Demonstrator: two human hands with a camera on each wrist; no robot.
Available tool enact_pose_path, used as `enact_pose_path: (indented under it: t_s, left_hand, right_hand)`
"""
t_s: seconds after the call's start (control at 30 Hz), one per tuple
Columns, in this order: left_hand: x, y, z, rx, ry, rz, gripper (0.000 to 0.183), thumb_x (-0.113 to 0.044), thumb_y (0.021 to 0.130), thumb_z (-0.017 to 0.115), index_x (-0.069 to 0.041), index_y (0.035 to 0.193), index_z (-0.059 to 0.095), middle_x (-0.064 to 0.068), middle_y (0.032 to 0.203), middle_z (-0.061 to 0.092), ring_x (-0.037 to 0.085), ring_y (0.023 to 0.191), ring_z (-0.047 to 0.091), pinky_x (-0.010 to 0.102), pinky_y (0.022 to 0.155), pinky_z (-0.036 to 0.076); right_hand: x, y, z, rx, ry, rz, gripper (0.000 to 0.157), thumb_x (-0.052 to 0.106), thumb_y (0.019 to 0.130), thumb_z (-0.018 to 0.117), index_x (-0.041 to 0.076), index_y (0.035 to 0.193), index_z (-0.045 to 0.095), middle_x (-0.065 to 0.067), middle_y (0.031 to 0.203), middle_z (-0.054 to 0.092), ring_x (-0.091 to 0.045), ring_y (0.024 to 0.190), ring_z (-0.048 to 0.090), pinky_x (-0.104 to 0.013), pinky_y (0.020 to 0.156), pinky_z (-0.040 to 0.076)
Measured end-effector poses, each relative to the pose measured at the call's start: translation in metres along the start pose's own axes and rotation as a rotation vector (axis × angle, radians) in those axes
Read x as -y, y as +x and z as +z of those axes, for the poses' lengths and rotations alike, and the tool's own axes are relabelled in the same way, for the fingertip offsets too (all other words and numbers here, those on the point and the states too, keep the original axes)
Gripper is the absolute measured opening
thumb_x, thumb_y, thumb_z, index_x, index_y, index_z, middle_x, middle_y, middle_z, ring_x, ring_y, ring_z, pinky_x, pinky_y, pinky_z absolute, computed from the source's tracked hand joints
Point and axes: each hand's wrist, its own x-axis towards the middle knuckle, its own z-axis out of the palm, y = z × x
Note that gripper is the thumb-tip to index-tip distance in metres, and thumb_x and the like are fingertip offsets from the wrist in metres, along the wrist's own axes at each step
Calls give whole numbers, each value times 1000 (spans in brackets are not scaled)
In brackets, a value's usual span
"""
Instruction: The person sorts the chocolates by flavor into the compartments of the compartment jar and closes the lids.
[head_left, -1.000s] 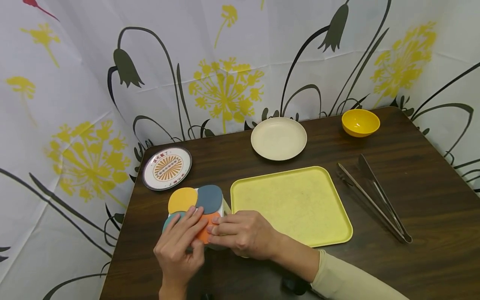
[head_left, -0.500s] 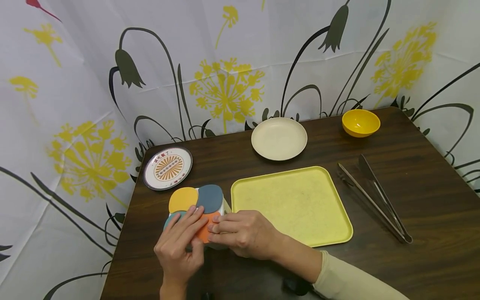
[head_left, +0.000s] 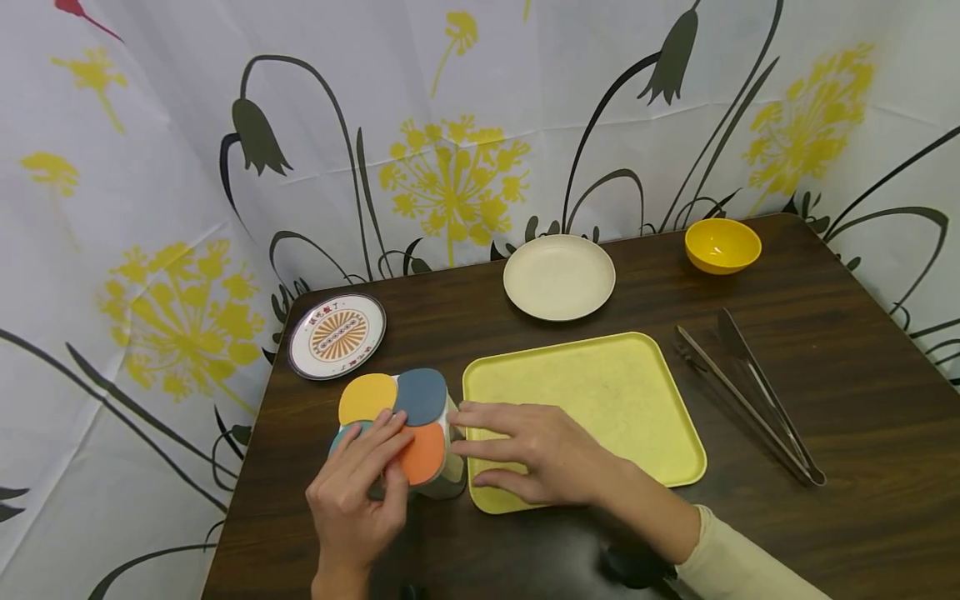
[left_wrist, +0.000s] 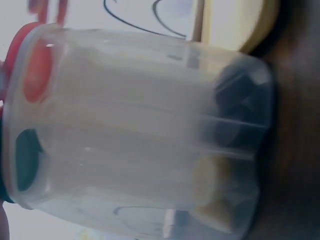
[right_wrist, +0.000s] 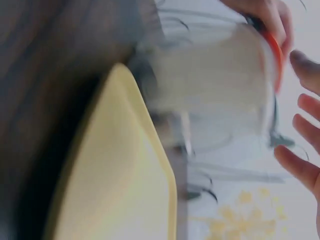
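A clear plastic compartment container [left_wrist: 130, 120] stands upright on the table. Its white lid carries several rounded flaps, among them an orange flap [head_left: 422, 454], a blue flap [head_left: 422, 397] and a yellow flap [head_left: 367, 398], all lying flat. My left hand [head_left: 352, 504] rests on the lid, fingertips near its middle and over part of the teal flap. To the right, my right hand [head_left: 536, 454] is spread with nothing in it, above the tray's near-left corner and beside the container. In the left wrist view, dark pieces [left_wrist: 235, 100] and pale pieces [left_wrist: 212, 187] lie in the container's bottom.
A yellow tray [head_left: 600, 408] lies right of the container. Metal tongs [head_left: 757, 408] lie farther right. Behind are a patterned plate [head_left: 337, 337], a cream plate [head_left: 558, 277] and a yellow bowl [head_left: 722, 247]. A flowered cloth [head_left: 465, 100] hangs past the table's far edge.
My right hand has come off the orange flap, moved right and spread its fingers. The left hand has stayed on the lid.
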Motion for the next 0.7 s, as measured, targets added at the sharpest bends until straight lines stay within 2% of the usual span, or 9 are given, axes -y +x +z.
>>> enact_pose_path:
  t_s: [0.13, 0.3, 0.4, 0.5, 0.6, 0.7]
  left_hand:
    - [1, 7, -7, 55, -8, -19, 23, -7, 82, 60, -3, 97, 77, 13, 105, 73, 33, 100, 69, 36, 101, 45]
    - [2, 19, -16, 196, 74, -71, 28, -15, 86, 62, -8, 108, 76, 8, 116, 70, 32, 113, 64, 49, 99, 45]
    - [6, 28, -17, 263, 122, -67, 31, -21, 89, 59, -10, 114, 75, 5, 121, 69, 29, 119, 60, 57, 97, 44]
    - [12, 37, -19, 333, 163, -49, 35, -25, 92, 57, -10, 119, 72, 5, 127, 66, 28, 125, 55, 57, 100, 41]
    - [20, 46, -21, 405, 202, -35, 39, -29, 95, 54, -10, 126, 68, 6, 133, 62, 27, 131, 49, 56, 105, 36]
    - [25, 54, -21, 459, 233, -35, 43, -34, 96, 54, -13, 131, 64, 6, 139, 57, 27, 137, 42, 57, 109, 31]
  right_hand:
    - [-15, -19, -27, 15, -75, 145, 46, 34, 89, 73, 20, 132, 65, 0, 143, 53, -13, 131, 49, -34, 95, 48]
    - [-34, -41, -59, 36, -181, 353, 54, 39, 91, 69, 20, 139, 58, 2, 146, 50, -15, 128, 52, -40, 90, 50]
    - [-44, -53, -75, 47, -247, 465, 59, 42, 90, 68, 19, 142, 54, 3, 147, 49, -18, 130, 51, -45, 93, 48]
    - [-52, -63, -90, 64, -302, 557, 63, 45, 90, 68, 20, 145, 51, 3, 149, 46, -20, 133, 47, -49, 93, 48]
    - [-59, -71, -103, 89, -330, 615, 68, 45, 90, 68, 16, 148, 46, -1, 153, 42, -23, 138, 41, -52, 99, 42]
    - [-66, -78, -116, 140, -347, 659, 71, 44, 92, 65, 12, 151, 40, -5, 156, 35, -26, 143, 32, -52, 109, 32]
